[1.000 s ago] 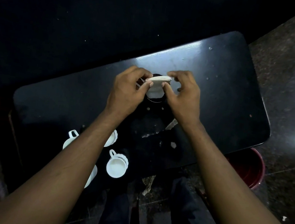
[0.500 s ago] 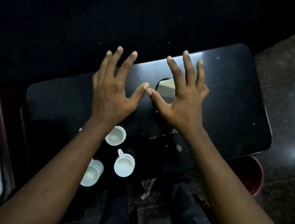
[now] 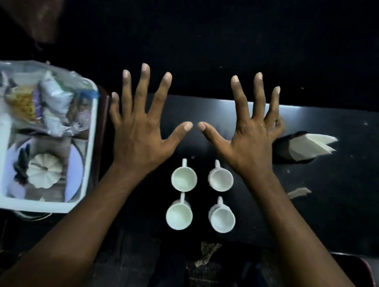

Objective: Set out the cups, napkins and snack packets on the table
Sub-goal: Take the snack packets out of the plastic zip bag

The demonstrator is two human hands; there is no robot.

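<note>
Several white cups (image 3: 184,178) stand in a square on the black table (image 3: 344,184), near its front edge. A stack of white napkins (image 3: 311,146) sits in a dark holder (image 3: 284,151) to the right of my right hand. My left hand (image 3: 141,123) and my right hand (image 3: 248,136) are spread flat above the table with all fingers straight, thumbs almost meeting, holding nothing. A clear bag of snack packets (image 3: 44,101) lies in the white tray (image 3: 86,155) at the left.
The white tray also holds a plate with a small white pumpkin (image 3: 43,170). A scrap of paper (image 3: 298,192) lies on the table's right part. A red bucket (image 3: 369,277) stands on the floor at the lower right. My legs are below the table edge.
Both hands let go of the napkins in the holder and spread open. The view swung left, so the tray and all the cups now show and the holder lies to the right.
</note>
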